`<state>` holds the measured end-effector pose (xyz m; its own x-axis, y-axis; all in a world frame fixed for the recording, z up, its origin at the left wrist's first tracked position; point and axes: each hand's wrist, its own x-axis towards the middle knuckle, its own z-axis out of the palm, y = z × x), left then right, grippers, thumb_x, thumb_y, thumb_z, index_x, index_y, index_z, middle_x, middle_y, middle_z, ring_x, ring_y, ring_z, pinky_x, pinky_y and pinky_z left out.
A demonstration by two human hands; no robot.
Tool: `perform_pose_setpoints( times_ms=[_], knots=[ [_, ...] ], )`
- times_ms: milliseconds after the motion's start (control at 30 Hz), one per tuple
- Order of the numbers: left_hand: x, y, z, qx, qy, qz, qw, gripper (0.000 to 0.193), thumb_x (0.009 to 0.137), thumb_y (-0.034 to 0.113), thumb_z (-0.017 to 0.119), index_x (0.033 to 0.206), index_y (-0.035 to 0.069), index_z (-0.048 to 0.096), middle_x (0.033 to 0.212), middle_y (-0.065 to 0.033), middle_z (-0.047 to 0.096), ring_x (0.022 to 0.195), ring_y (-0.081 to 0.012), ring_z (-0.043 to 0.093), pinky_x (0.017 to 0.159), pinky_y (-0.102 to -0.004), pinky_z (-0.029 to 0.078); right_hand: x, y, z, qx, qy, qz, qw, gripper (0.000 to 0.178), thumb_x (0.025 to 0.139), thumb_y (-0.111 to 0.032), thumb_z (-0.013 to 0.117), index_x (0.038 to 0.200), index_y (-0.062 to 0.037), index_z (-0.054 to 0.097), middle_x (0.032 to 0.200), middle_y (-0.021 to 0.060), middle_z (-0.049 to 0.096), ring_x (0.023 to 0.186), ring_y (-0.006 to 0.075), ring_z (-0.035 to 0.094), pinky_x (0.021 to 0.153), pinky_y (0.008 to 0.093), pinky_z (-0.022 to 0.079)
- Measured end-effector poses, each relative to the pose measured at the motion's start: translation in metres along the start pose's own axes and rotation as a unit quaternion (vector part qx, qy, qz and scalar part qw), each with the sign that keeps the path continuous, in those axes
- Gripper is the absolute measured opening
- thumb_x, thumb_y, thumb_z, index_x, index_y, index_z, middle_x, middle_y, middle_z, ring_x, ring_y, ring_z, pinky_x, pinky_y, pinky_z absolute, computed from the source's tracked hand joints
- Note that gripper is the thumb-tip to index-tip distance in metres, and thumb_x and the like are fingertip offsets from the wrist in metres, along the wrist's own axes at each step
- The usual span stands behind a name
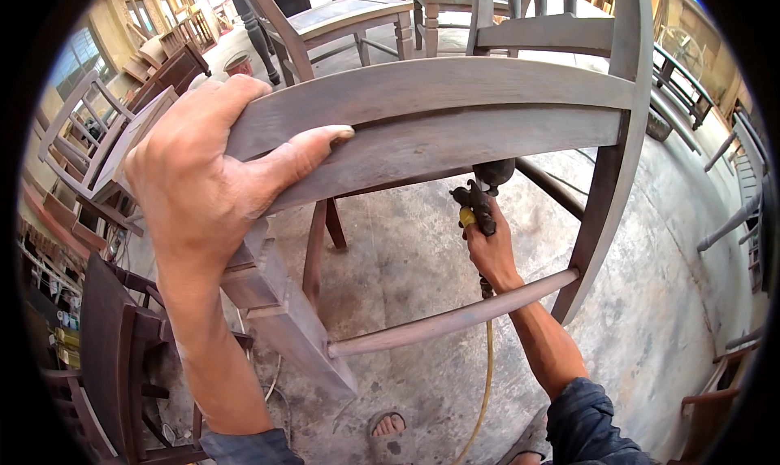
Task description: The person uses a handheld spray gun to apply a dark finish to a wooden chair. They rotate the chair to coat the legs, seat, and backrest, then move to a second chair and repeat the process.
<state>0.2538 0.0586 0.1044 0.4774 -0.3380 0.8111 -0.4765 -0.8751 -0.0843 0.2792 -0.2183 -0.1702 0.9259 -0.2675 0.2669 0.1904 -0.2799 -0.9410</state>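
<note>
A grey-brown wooden chair (455, 87) stands tilted before me, its curved rail board facing me and a round stretcher bar (447, 317) running across below. My left hand (199, 152) grips the board's left end, thumb stretched along its face and fingers over the far side, partly hidden. Under the board, my right hand (496, 249) is wrapped round the handle of a dark spray gun (479, 201) with a yellow fitting. The gun's dark cup (494, 172) is partly covered by the board's lower edge. A yellowish air hose (488, 375) hangs from the handle past the stretcher bar.
Another wooden chair (349, 16) stands just behind. At the left are a slatted-back chair (89, 140) and a dark brown chair (110, 351). More dark furniture (743, 180) lines the right side. My sandalled foot (390, 434) rests on the stained concrete floor (406, 262).
</note>
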Motion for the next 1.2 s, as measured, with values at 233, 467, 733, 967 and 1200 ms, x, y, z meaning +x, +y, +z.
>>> perform_pose_setpoints(
  times_ms=[233,467,733,967,1200],
  knots=[
    [-0.002,-0.003,0.003,0.011,0.015,0.038,0.999,0.049,0.071,0.039,0.091,0.096,0.001,0.074,0.083,-0.0114,0.070,0.072,-0.0252,0.068,0.067,-0.0349,0.053,-0.005,0.004,0.006,-0.013,-0.005,-0.003,1.000,0.038,0.095,-0.008,0.064,0.133,-0.0021,0.058,0.094,0.0153,0.069,0.081,0.0230,0.064,0.073,0.0357,0.052],
    [-0.004,-0.002,0.000,0.006,0.009,0.038,0.999,0.048,0.069,0.037,0.093,0.096,0.001,0.074,0.083,-0.0110,0.070,0.071,-0.0240,0.068,0.066,-0.0346,0.054,-0.002,0.013,0.002,-0.123,0.061,-0.051,0.989,0.044,0.096,-0.011,0.066,0.137,-0.0011,0.054,0.089,0.0240,0.071,0.076,0.0307,0.070,0.069,0.0389,0.053],
    [-0.003,-0.005,0.002,0.008,0.014,0.048,0.999,0.045,0.068,0.035,0.093,0.093,0.002,0.075,0.082,-0.0095,0.071,0.069,-0.0223,0.068,0.065,-0.0332,0.054,0.000,0.003,-0.005,-0.095,0.045,-0.026,0.994,0.042,0.095,-0.009,0.067,0.135,-0.0015,0.055,0.091,0.0213,0.071,0.077,0.0285,0.071,0.070,0.0380,0.054],
    [-0.003,-0.009,0.000,0.022,0.015,0.055,0.998,0.045,0.070,0.039,0.092,0.093,0.004,0.076,0.081,-0.0083,0.071,0.069,-0.0224,0.068,0.065,-0.0335,0.054,-0.002,0.003,0.036,0.057,-0.059,0.027,0.996,0.048,0.088,0.001,0.054,0.135,0.0000,0.056,0.094,0.0073,0.066,0.078,0.0140,0.061,0.069,0.0293,0.050],
    [-0.004,-0.007,0.000,0.005,0.023,0.044,0.999,0.048,0.070,0.043,0.092,0.094,0.004,0.076,0.082,-0.0085,0.071,0.070,-0.0225,0.069,0.066,-0.0330,0.054,-0.019,-0.031,0.080,0.117,-0.140,0.072,0.981,0.048,0.090,-0.002,0.055,0.138,-0.0012,0.056,0.086,0.0053,0.064,0.073,0.0118,0.059,0.065,0.0295,0.048]
  ],
)
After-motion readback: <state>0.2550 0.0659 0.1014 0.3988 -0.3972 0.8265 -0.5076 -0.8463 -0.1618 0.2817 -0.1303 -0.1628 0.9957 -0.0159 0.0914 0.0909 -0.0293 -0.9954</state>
